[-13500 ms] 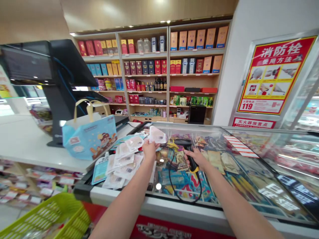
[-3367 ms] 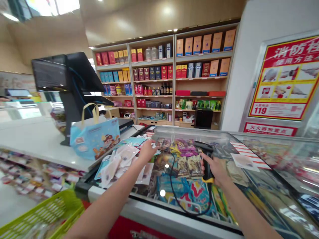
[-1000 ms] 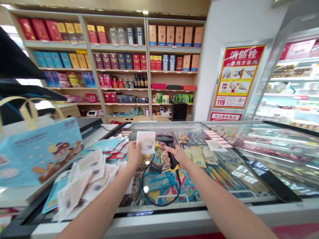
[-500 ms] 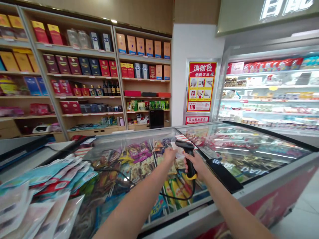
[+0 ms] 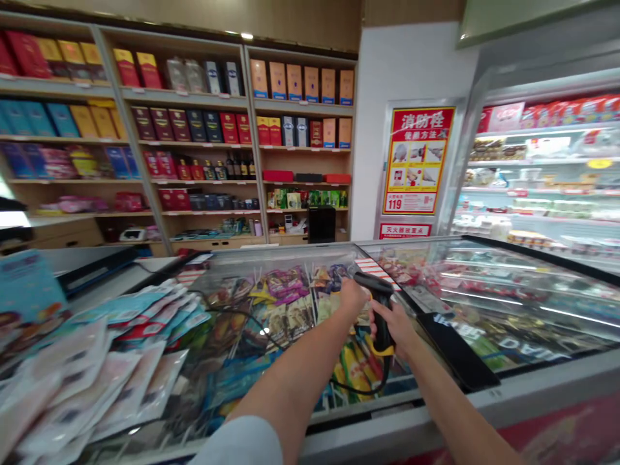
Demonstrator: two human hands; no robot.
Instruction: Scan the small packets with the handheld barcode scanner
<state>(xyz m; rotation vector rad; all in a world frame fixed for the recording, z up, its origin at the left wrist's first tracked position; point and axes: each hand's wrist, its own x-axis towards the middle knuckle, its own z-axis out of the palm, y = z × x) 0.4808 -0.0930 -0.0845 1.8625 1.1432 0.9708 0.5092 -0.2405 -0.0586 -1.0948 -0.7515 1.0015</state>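
Observation:
My right hand point(image 5: 396, 323) is wrapped around the handle of a black and yellow barcode scanner point(image 5: 383, 316), held upright over the freezer's glass top. The scanner's head points left, towards my left hand point(image 5: 352, 298). That hand is closed just beside the head, with its back to me. Its fingertips are mostly hidden, and I cannot make out what is between them. From the foot of the handle a black cable point(image 5: 361, 391) loops down and left across the glass. Colourful packaged ice creams point(image 5: 290, 316) show beneath.
Flat clear and blue-red packets point(image 5: 111, 381) lie piled at the left of the chest freezer point(image 5: 368, 433). A black panel point(image 5: 460, 352) sits right of my hands. Behind stand shelves of boxed bottles point(image 5: 194, 126), a red fire-hydrant poster point(image 5: 419, 161) and a lit refrigerated display point(image 5: 542, 174).
The view has swung left, so the scene sits farther right. The whitish piece seen by my left hand earlier is now largely hidden. My right hand keeps its grip on the barcode scanner.

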